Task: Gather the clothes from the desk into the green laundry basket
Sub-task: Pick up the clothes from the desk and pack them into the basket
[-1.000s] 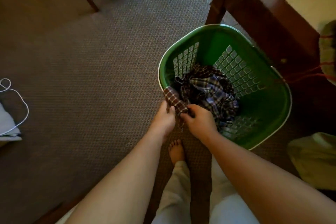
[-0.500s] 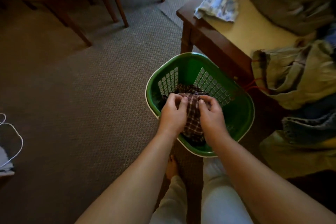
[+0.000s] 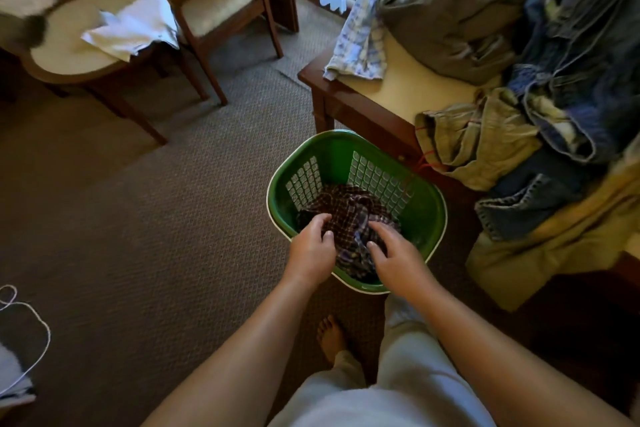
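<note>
On the brown patterned carpet [image 3: 166, 225] stands a green plastic laundry basket [image 3: 332, 156] with lattice walls, just beside the corner of a dark wooden table [image 3: 405, 80] with a cream top. A dark plaid garment [image 3: 349, 211] lies crumpled in the bottom of the basket. The left hand [image 3: 310, 250] is over the near rim with its fingers loosely bent and holding nothing. The right hand [image 3: 394, 256] is beside it, fingers spread and relaxed above the plaid cloth, likewise released; whether the fingertips touch the fabric cannot be told. The rest of the clothes are piled on the table: a blue-and-white patterned cloth [image 3: 356, 42] hangs over the far edge, a grey garment [image 3: 450, 21] is heaped behind it, an olive-green garment [image 3: 478, 139] droops over the near edge above the basket, and blue denim jeans [image 3: 512, 208] lie on a yellow cloth [image 3: 554, 246] to the right. Below the hands are the person's pale trousers [image 3: 408, 374] and a bare foot [image 3: 330, 336]. Across the carpet, a white cloth [image 3: 133, 28] lies on a small round table [image 3: 59, 55] next to a wooden armchair [image 3: 221, 0].
</note>
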`<control>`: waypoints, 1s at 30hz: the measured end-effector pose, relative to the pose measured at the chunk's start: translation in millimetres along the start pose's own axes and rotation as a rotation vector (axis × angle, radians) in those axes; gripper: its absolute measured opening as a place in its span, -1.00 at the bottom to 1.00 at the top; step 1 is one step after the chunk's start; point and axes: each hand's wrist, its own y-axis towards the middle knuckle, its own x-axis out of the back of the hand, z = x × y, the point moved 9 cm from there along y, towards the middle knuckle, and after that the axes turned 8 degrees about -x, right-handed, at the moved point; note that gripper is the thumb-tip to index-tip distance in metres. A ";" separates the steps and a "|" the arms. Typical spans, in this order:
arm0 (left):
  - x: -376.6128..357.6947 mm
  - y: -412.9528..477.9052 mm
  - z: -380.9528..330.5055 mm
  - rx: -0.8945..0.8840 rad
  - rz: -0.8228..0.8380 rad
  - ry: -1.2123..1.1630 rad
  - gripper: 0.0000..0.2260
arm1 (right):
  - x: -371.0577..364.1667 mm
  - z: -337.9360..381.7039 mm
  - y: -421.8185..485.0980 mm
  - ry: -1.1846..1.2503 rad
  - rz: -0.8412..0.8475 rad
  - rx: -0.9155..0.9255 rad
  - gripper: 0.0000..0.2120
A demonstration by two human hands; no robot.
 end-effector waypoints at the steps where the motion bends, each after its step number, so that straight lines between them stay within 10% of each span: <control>1: -0.8 -3.3 -6.1 -0.021 0.016 0.015 -0.63 | 1.4 1.6 -7.0 -0.011 -0.010 0.018 -0.52; 30: 24.4 65.4 -318.9 -0.831 -0.010 0.023 -0.60 | 235.2 131.9 -37.5 -0.040 -0.602 0.278 -0.48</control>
